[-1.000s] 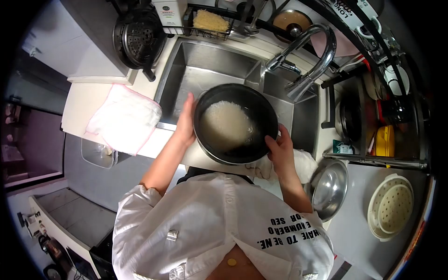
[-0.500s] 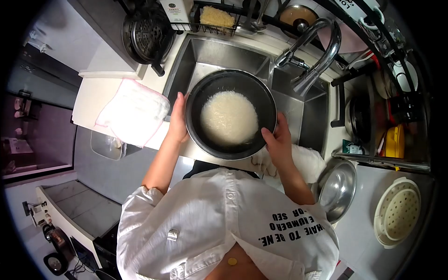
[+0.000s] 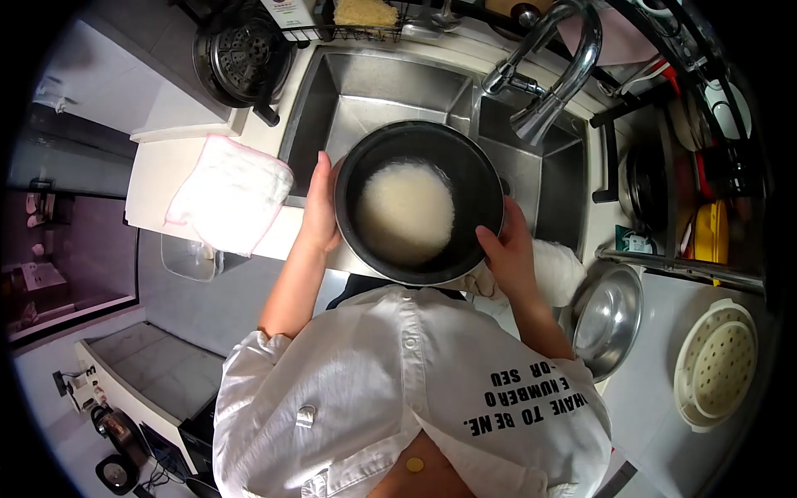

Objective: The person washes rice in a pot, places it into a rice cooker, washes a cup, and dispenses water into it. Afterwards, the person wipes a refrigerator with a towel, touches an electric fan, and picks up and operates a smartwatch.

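A dark round rice cooker pot is held up between my two hands, over the front edge of the steel sink. White rice lies in it, heaped toward the left side of the bottom. My left hand grips the pot's left wall, thumb up along the rim and the other fingers hidden beneath. On the right side, my right hand clasps the rim, thumb near the inner edge and fingers around the outside.
A chrome faucet arches over the sink's right basin. Left of the sink lies a white cloth with pink edging. To the right are a rolled towel, a steel bowl and a cream colander.
The pot and both hands have shifted slightly right relative to my body. The rice surface looks smoother and sits more to the left in the pot. The camera view has shifted a little.
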